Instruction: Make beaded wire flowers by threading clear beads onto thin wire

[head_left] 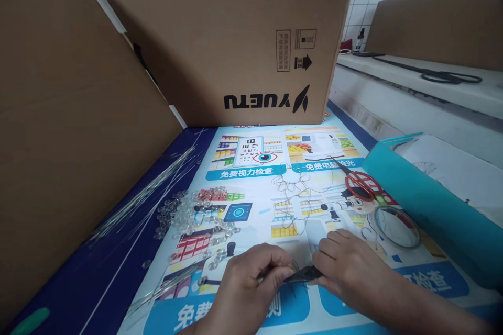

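My left hand (257, 285) is closed in a pinch at the front of the mat, holding a piece of thin wire (294, 268) that shows as a small loop by the fingertips. My right hand (346, 261) wraps around a dark tapered tool (304, 275), which looks like pliers. Its tip points left and meets the wire at my left fingers; most of the handle is hidden by the palm. Beyond the hands lie bent wire outlines (291, 180), some flower-like. Clear round beads (176, 214) are heaped to the left, with several scattered toward my left hand.
Straight wire lengths (151, 188) lie left of the beads, and more wires (168, 285) lie nearer. Red-handled scissors (359, 184), a round clear dish (397, 226) and a teal box (432, 209) sit right. Cardboard panels (220, 36) wall the back and left. Black scissors (444, 76) rest on a ledge.
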A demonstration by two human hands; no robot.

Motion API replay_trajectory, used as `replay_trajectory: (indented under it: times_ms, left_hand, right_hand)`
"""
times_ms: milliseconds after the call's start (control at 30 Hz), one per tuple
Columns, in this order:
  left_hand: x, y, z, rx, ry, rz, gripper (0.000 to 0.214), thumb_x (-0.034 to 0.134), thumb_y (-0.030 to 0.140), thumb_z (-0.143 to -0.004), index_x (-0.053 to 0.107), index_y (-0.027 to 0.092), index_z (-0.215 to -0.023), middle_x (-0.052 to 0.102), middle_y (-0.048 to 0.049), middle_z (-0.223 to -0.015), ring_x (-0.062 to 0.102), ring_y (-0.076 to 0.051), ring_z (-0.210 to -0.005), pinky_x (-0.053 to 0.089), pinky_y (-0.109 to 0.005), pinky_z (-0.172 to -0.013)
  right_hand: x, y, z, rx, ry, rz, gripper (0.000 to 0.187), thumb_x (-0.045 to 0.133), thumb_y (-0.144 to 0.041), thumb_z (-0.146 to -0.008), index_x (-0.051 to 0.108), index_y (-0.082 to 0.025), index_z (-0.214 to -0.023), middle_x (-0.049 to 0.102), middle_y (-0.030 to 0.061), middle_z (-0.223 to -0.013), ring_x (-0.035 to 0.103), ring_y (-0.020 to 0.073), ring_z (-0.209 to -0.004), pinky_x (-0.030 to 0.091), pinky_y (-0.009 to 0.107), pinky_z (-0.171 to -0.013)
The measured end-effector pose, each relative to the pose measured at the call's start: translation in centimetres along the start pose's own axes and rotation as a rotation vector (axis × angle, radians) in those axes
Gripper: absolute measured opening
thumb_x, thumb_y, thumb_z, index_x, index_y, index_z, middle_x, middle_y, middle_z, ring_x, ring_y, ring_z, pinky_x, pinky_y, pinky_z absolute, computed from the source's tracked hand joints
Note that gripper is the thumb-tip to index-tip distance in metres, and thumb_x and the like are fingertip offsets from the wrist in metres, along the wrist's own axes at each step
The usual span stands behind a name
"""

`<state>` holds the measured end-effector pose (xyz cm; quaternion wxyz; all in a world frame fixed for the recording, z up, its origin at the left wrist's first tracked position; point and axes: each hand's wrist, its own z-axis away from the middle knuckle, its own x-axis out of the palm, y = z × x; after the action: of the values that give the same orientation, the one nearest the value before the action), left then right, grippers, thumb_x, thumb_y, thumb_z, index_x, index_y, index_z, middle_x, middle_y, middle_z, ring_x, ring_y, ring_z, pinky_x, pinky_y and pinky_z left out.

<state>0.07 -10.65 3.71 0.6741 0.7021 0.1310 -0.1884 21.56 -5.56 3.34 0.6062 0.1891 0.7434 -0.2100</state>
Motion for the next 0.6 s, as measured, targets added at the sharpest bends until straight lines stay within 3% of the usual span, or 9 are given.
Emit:
replay_trajectory:
  times_ms: [167, 267, 433, 600]
  left_hand:
    - [-0.5, 0.3, -0.7, -0.143, -0.158, 0.163, 0.019, 0.054, 0.032, -0.087, 0.068, 0.020, -0.083, 0.069, -0.0043, -0.082, 0.061, -0.017, -0.073, 0.047, -0.025, -0.064]
    - [-1.0, 0.5, -1.2, -0.151, -0.235, 0.160, 0.022, 0.050, 0.032, -0.089, 0.069, 0.021, -0.085, 0.069, -0.0042, -0.084, 0.062, -0.018, -0.077, 0.047, -0.026, -0.067]
    - [-1.5, 0.4, -1.5, -0.113, -0.248, 0.071, 0.024, 0.048, 0.031, -0.090, 0.069, 0.021, -0.085, 0.068, -0.0024, -0.078, 0.064, -0.017, -0.077, 0.047, -0.025, -0.071]
    - [-1.6, 0.3, -1.6, -0.286, -0.219, 0.184, 0.025, 0.045, 0.035, -0.089, 0.062, 0.017, -0.084, 0.067, -0.0024, -0.071, 0.066, -0.015, -0.060, 0.047, -0.022, -0.057]
  right_hand:
    - [-0.1, 0.2, 0.0, -0.006, 0.062, 0.019, 0.024, 0.071, -0.037, -0.075, 0.054, -0.021, -0.074, 0.057, -0.0008, -0.072, 0.047, 0.0181, -0.069, 0.027, 0.031, -0.064]
    - [0.0, 0.3, -0.1, -0.015, 0.093, 0.048, 0.026, 0.074, -0.037, -0.072, 0.054, -0.020, -0.073, 0.056, -0.0010, -0.070, 0.047, 0.0176, -0.067, 0.027, 0.031, -0.063]
    - [0.2, 0.4, 0.0, 0.016, 0.105, 0.052, 0.028, 0.077, -0.035, -0.068, 0.054, -0.020, -0.072, 0.056, -0.0008, -0.070, 0.047, 0.0189, -0.069, 0.028, 0.032, -0.066]
    - [0.0, 0.5, 0.1, 0.075, 0.129, 0.028, 0.023, 0.074, -0.033, -0.071, 0.057, -0.020, -0.081, 0.057, 0.0010, -0.077, 0.048, 0.0198, -0.074, 0.031, 0.033, -0.069]
